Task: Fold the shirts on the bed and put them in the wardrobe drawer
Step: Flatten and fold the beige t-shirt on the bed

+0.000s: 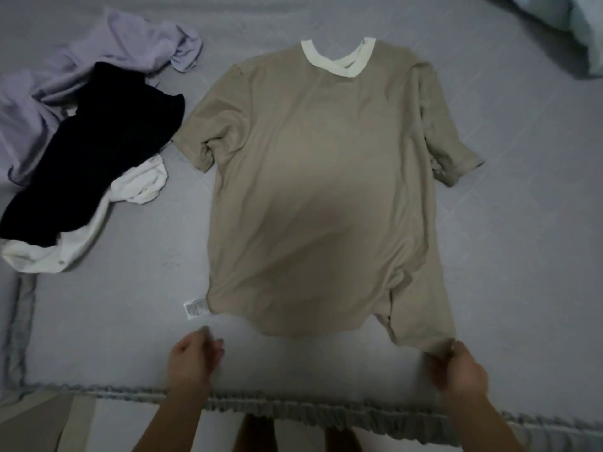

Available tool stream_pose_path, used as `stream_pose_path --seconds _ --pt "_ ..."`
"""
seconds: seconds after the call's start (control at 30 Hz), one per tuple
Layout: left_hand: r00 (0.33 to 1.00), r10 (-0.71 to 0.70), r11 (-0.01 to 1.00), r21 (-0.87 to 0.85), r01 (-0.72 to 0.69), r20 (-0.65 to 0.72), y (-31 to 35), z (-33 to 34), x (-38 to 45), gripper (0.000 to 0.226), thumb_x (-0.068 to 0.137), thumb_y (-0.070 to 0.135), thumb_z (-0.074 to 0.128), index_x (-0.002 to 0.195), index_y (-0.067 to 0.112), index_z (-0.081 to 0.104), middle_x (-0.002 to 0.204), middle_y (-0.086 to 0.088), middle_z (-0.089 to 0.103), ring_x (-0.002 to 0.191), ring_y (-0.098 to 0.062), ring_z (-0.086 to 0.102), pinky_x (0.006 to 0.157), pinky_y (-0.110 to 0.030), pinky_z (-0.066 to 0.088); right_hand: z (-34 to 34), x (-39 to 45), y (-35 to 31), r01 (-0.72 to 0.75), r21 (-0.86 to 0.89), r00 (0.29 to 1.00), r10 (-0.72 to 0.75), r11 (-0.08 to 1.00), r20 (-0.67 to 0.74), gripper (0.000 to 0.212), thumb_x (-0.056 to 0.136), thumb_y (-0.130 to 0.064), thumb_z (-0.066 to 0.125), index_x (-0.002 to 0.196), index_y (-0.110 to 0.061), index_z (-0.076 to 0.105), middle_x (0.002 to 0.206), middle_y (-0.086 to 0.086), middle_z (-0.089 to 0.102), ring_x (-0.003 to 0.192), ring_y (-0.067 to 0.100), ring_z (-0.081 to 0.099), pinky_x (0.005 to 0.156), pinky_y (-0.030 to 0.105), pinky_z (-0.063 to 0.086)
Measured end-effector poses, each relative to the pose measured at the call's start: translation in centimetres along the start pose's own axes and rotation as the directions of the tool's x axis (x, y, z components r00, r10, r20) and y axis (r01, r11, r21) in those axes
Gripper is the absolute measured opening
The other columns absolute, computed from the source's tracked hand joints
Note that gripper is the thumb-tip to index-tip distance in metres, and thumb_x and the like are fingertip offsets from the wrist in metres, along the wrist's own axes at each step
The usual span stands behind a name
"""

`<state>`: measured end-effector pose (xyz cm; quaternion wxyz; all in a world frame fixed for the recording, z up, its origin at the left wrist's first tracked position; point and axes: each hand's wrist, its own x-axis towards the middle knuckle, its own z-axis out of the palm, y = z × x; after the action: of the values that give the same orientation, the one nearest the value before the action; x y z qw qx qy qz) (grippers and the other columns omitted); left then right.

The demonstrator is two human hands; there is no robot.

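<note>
- Head view shows your right hand (458, 370) pinching the lower right corner of the beige shirt (313, 190), fingers curled around the hem just above the bed's near edge.
- Your left hand (192, 353) sits well apart from the right one, fingers loosely curled and holding nothing; it hovers over the grey bed (522, 256) just short of the shirt's lower left hem.
- Just beyond your left hand, a small white care label (194, 308) sticks out from the shirt's side seam onto the sheet.
- Beyond both hands the beige shirt lies spread flat on the bed, its white collar (337, 58) at the far end, both short sleeves out to the sides, with some bunching near the corner you hold.
- Farther off, past your left hand, a heap of unfolded clothes lies on the bed: a black garment (98, 148) on top of a white one (65, 249), with a lilac one (124, 44) behind them.
- Far beyond your right hand, pale bedding (580, 27) fills the corner.
</note>
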<state>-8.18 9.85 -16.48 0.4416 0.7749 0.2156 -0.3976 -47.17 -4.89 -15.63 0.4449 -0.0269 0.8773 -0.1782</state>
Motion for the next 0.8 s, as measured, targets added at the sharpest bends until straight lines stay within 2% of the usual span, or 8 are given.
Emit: stream_pose_path --seconds 0.1,0.17,0.23,0.4,0.47,0.57,0.67,0.8 --pt "0.957 -0.14 0.985 0.135 0.108 0.253 -1.1 3.0 -1.5 0.023 0.098 0.029 0.057 0.107 0.01 0.065 0.098 -0.009 0.07 0.089 -0.027 0.069 0.074 -0.035 0.053 1.2 -2.7 0.9 -0.323 0.099 0.871 0.255 0.941 0.42 0.034 0.095 -0.038 0.048 0.075 -0.012 0.053 0.066 0.008 0.054 0.056 0.023 0.05 0.045 0.027 0.041" --pt "0.914 -0.172 0.985 0.085 0.151 0.367 -1.3 5.3 -2.8 0.029 0.099 0.032 0.054 0.12 0.012 0.062 0.11 -0.006 0.07 0.103 -0.028 0.066 0.084 -0.038 0.053 2.4 -3.9 1.8 -0.352 0.114 0.794 0.232 0.929 0.563 0.04 0.096 -0.047 0.046 0.081 -0.011 0.056 0.077 0.007 0.063 0.069 0.024 0.061 0.064 0.034 0.05" --pt "0.879 -0.168 0.978 -0.034 0.204 0.446 -0.8 7.4 -4.0 0.031 0.1 0.028 0.052 0.128 0.017 0.058 0.118 -0.007 0.069 0.108 -0.028 0.063 0.089 -0.041 0.052 3.7 -4.8 2.2 -0.288 0.122 0.803 0.17 0.95 0.57 0.044 0.101 -0.049 0.043 0.102 -0.01 0.062 0.101 0.01 0.071 0.097 0.027 0.066 0.096 0.042 0.048" --pt "0.893 -0.077 0.91 -0.334 0.244 0.443 0.5 9.3 -5.6 0.026 0.101 0.021 0.045 0.102 0.018 0.071 0.096 -0.001 0.075 0.082 -0.016 0.071 0.078 -0.034 0.059 5.9 -6.6 0.1 -0.233 0.375 0.862 0.013 0.897 0.507 0.028 0.104 -0.024 0.046 0.124 -0.008 0.056 0.122 0.01 0.059 0.113 0.027 0.059 0.107 0.04 0.042" --pt "0.9 -0.076 0.856 -0.434 0.279 0.429 0.8 8.4 -5.7 0.033 0.1 0.021 0.046 0.085 0.017 0.075 0.08 0.0 0.075 0.066 -0.013 0.07 0.063 -0.027 0.06 5.6 -7.1 -0.9 -0.186 0.446 0.899 -0.031 0.875 0.437 0.017 0.103 -0.021 0.046 0.111 -0.011 0.058 0.118 0.013 0.056 0.1 0.024 0.061 0.102 0.038 0.045" --pt "0.879 -0.118 0.831 -0.439 0.342 0.462 0.6 6.0 -5.8 0.027 0.1 0.024 0.047 0.101 0.015 0.071 0.092 -0.003 0.077 0.078 -0.019 0.074 0.064 -0.031 0.062 3.7 -7.8 -0.7 -0.095 0.52 0.936 -0.101 0.849 0.336 0.014 0.1 -0.021 0.051 0.107 -0.013 0.06 0.105 0.01 0.064 0.087 0.02 0.063 0.078 0.029 0.056" --pt "0.873 -0.144 0.824 -0.432 0.366 0.466 0.3 3.2 -5.4 0.029 0.102 0.027 0.047 0.106 0.013 0.072 0.099 -0.005 0.076 0.086 -0.021 0.074 0.064 -0.033 0.062 1.0 -7.9 0.4 -0.098 0.62 0.927 -0.155 0.779 0.342 0.031 0.099 -0.023 0.05 0.125 -0.011 0.062 0.112 0.006 0.07 0.101 0.021 0.067 0.088 0.031 0.056" --pt "0.879 -0.192 0.848 -0.377 0.373 0.437 0.1 1.2 -4.7 0.02 0.099 0.022 0.051 0.097 0.014 0.07 0.078 -0.001 0.074 0.059 -0.011 0.068 0.044 -0.016 0.051 -1.1 -6.9 2.1 -0.204 0.609 0.92 -0.063 0.767 0.388 0.019 0.1 -0.022 0.048 0.102 -0.015 0.066 0.093 0.0 0.075 0.078 0.016 0.072 0.063 0.027 0.061"
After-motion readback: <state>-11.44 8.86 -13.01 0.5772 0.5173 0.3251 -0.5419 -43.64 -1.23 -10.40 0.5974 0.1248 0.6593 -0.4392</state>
